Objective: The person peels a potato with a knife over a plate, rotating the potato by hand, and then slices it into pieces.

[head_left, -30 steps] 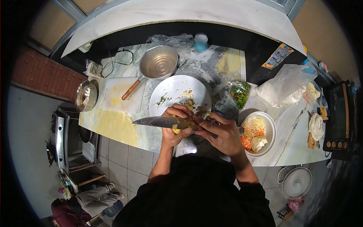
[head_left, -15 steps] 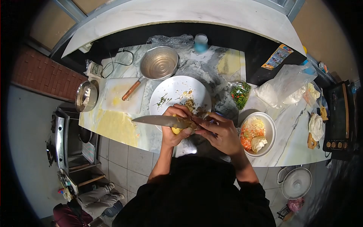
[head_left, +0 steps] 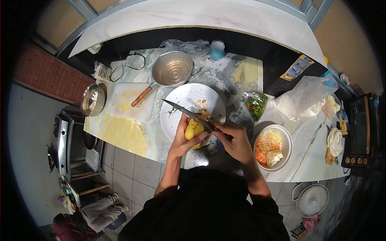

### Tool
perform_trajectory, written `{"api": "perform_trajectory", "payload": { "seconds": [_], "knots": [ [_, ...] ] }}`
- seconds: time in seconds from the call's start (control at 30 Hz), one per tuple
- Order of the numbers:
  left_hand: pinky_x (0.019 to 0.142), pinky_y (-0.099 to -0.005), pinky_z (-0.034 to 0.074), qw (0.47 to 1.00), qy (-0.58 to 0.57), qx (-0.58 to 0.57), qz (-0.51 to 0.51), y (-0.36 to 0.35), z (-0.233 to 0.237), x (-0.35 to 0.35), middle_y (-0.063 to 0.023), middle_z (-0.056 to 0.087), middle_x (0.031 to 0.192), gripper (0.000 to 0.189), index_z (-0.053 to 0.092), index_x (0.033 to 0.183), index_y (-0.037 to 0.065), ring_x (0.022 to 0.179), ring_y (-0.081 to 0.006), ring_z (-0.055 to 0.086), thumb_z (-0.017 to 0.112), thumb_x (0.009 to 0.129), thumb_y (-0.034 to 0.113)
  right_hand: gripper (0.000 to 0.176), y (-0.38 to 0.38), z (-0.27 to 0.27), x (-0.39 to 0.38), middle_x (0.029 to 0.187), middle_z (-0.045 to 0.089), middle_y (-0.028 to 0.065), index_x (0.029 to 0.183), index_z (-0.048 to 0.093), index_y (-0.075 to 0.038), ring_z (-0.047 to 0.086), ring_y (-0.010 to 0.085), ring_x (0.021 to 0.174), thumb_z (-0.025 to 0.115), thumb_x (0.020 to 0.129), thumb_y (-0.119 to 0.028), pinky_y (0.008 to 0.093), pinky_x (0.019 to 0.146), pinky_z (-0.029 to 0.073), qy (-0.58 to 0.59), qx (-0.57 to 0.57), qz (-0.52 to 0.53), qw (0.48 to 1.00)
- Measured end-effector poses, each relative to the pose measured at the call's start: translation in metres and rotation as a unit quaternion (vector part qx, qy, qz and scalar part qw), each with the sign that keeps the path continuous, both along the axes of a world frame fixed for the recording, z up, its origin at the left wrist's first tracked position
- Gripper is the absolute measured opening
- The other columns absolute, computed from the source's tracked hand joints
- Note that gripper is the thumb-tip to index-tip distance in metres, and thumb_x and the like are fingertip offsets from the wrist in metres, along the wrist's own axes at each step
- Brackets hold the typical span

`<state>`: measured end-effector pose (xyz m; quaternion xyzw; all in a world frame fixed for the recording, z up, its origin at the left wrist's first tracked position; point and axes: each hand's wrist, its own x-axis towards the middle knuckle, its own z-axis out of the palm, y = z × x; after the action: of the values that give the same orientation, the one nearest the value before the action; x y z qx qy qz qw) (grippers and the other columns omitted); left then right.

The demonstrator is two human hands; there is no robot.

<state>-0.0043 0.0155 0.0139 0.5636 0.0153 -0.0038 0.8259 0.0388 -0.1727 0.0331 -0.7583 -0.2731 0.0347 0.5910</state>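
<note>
My left hand is wrapped round a yellow, partly peeled potato with brown patches of skin on it. In my right hand is a large knife, its handle hidden by the fingers. The blade slants up and left, passing over the top of the potato. Both hands are at the near edge of a round white plate. Peelings and small green bits lie on that plate.
A bowl of shredded orange and pale food stands right of my hands. Behind are a bag of chillies and a wooden-handled saucepan. A cutting board and metal bowl are left. Another person's legs show lower left.
The knife has swung from lying nearly level across the potato to a steeper slant, tip farther from me. More yellow flesh of the potato shows. The whole view has shifted slightly.
</note>
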Motion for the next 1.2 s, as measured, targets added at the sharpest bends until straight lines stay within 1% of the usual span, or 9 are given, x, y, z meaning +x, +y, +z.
{"api": "perform_trajectory", "payload": {
  "seconds": [0.07, 0.13, 0.27, 0.33, 0.53, 0.73, 0.9, 1.13, 1.2],
  "knots": [
    [0.103, -0.0325, 0.036, 1.0, 0.013, 0.023, 0.0, 0.001, -0.004, -0.001, -0.011, 0.046, 0.125, 0.077, 0.031, 0.137, 0.002, 0.121, -0.0221, 0.045, 0.068, 0.069, 0.003, 0.029, 0.001, -0.002, 0.0, 0.086, 0.068, 0.0168, 0.114, 0.067, -0.002, 0.062, 0.0227, 0.064, 0.069, 0.088, -0.015, 0.0314, 0.062, 0.049, 0.0, 0.008, 0.001, 1.0],
    [0.105, -0.0331, 0.034, 0.994, 0.066, -0.09, 0.004, 0.001, -0.007, -0.002, -0.0098, 0.044, 0.129, 0.083, 0.029, 0.14, 0.005, 0.125, -0.0216, 0.042, 0.068, 0.067, -0.004, 0.03, 0.001, -0.003, 0.0, 0.095, 0.07, 0.0165, 0.115, 0.066, 0.0, 0.067, 0.0182, 0.083, 0.07, 0.086, -0.004, 0.0289, 0.075, 0.052, 0.02, 0.005, 0.006, 1.0],
    [0.106, -0.0334, 0.033, 0.995, -0.004, -0.082, -0.064, 0.007, -0.009, 0.001, -0.0086, 0.042, 0.133, 0.092, 0.029, 0.142, 0.008, 0.127, -0.0214, 0.041, 0.076, 0.063, -0.002, 0.032, -0.003, -0.007, 0.0, 0.086, 0.067, 0.0166, 0.116, 0.067, -0.005, 0.064, 0.0262, 0.07, 0.071, 0.086, -0.016, 0.0335, 0.063, 0.049, -0.043, 0.007, -0.016, 0.999],
    [0.106, -0.0338, 0.034, 0.998, -0.036, 0.015, -0.053, 0.008, -0.011, 0.002, -0.0078, 0.043, 0.132, 0.1, 0.029, 0.143, 0.007, 0.126, -0.0217, 0.043, 0.083, 0.059, 0.002, 0.033, -0.009, 0.001, -0.002, 0.086, 0.065, 0.0141, 0.116, 0.068, -0.009, 0.063, 0.0269, 0.071, 0.072, 0.084, -0.017, 0.0346, 0.062, 0.049, -0.017, -0.042, 0.007, 0.999],
    [0.094, -0.0326, 0.045, 0.996, -0.069, -0.012, -0.046, 0.002, -0.006, 0.009, -0.0072, 0.05, 0.124, 0.116, 0.031, 0.142, 0.007, 0.11, -0.0194, 0.053, 0.096, 0.049, 0.03, 0.037, -0.011, 0.012, -0.011, 0.089, 0.062, 0.009, 0.117, 0.068, -0.014, 0.062, 0.0241, 0.067, 0.074, 0.082, -0.023, 0.0345, 0.06, 0.049, -0.062, -0.073, 0.04, 0.995],
    [0.086, -0.0283, 0.049, 0.993, -0.098, 0.005, -0.063, -0.001, 0.004, 0.011, -0.0069, 0.054, 0.117, 0.107, 0.033, 0.141, 0.009, 0.099, -0.0158, 0.058, 0.092, 0.053, 0.005, 0.038, -0.011, 0.008, -0.013, 0.087, 0.061, 0.0058, 0.118, 0.068, -0.019, 0.062, 0.0215, 0.063, 0.073, 0.082, -0.03, 0.0339, 0.056, 0.051, -0.106, -0.107, 0.028, 0.988],
    [0.069, -0.0223, 0.053, 0.996, -0.056, 0.049, -0.049, -0.002, 0.005, 0.011, -0.0092, 0.054, 0.116, 0.099, 0.036, 0.139, 0.009, 0.092, -0.0153, 0.06, 0.078, 0.053, -0.017, 0.038, -0.01, 0.011, -0.015, 0.087, 0.061, 0.005, 0.118, 0.068, -0.021, 0.063, 0.021, 0.062, 0.072, 0.082, -0.032, 0.0336, 0.054, 0.051, -0.127, -0.126, 0.005, 0.984],
    [0.067, -0.0219, 0.054, 0.997, -0.048, 0.051, -0.029, -0.001, 0.001, 0.01, -0.0081, 0.051, 0.121, 0.096, 0.037, 0.138, 0.009, 0.099, -0.0153, 0.058, 0.077, 0.055, -0.016, 0.039, -0.008, 0.014, -0.017, 0.086, 0.06, 0.0046, 0.118, 0.069, -0.019, 0.064, 0.0206, 0.063, 0.073, 0.081, -0.033, 0.033, 0.053, 0.051, -0.143, -0.141, -0.022, 0.979],
    [0.076, -0.0247, 0.053, 0.998, -0.029, 0.049, -0.03, 0.0, -0.001, 0.01, -0.0071, 0.05, 0.123, 0.096, 0.037, 0.137, 0.009, 0.104, -0.0158, 0.056, 0.083, 0.055, -0.009, 0.039, -0.007, 0.015, -0.017, 0.086, 0.06, 0.0044, 0.117, 0.069, -0.019, 0.064, 0.0204, 0.063, 0.073, 0.081, -0.032, 0.033, 0.053, 0.051, -0.147, -0.141, -0.026, 0.979]
  ]
}}
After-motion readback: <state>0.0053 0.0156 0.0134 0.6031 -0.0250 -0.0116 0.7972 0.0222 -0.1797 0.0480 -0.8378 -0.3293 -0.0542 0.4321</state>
